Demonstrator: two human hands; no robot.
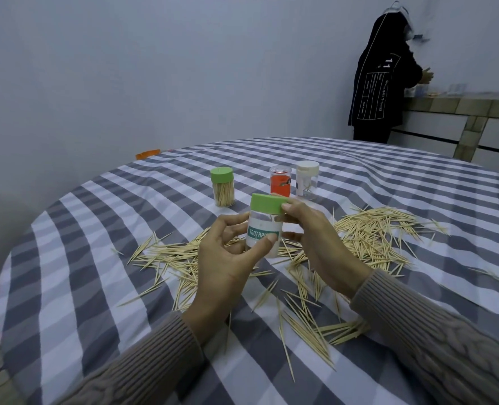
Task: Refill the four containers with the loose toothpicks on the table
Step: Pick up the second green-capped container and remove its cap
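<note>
I hold a clear toothpick container with a white-and-teal label above the table. My left hand grips its body. My right hand pinches its green lid, which sits on top. Loose toothpicks lie scattered across the cloth around and below my hands. Behind stand a green-lidded container full of toothpicks, a clear container with a red label, and a white-lidded container with a few toothpicks inside.
The round table carries a grey-and-white checked cloth. A person in a dark hooded jacket stands at a tiled counter at the back right, facing away. An orange chair back shows beyond the table's far edge.
</note>
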